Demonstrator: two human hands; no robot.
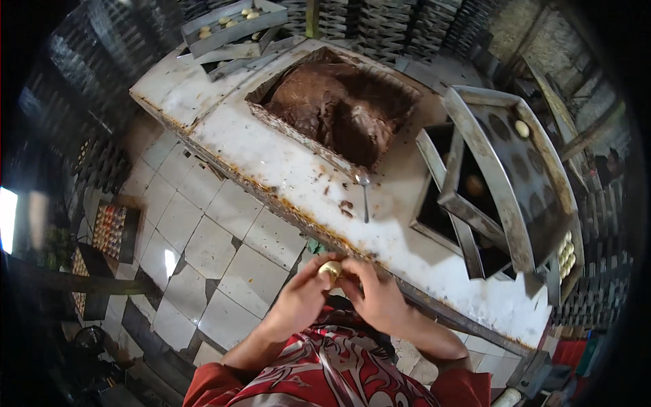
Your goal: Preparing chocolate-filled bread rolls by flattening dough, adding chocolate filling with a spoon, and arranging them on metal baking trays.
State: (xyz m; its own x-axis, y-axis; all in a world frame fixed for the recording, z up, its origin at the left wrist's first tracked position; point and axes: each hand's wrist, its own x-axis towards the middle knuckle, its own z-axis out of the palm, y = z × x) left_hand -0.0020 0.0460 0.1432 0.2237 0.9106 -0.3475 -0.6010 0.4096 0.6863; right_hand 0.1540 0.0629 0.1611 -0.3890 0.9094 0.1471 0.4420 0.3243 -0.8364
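Note:
A small pale dough ball (330, 270) is held in front of my body, close to the table's front edge. My left hand (296, 303) cups it from the left, with the fingers curled round it. My right hand (381, 300) has its bent fingers pressed to its right side; the fingertips are partly hidden. On the table beyond lies a metal spoon (366, 200), its bowl by the corner of a shallow box (304, 144). A large brown mass like chocolate filling (308, 95) lies in that box, with a hollow dug into its right part.
Stacked metal trays (488, 173) stand at the right, one tilted, with a pale ball (521, 129) on it. At the far left, another tray (234, 35) holds several pale balls. Brown crumbs dot the white tabletop (285, 163). Egg cartons (108, 229) sit at the left.

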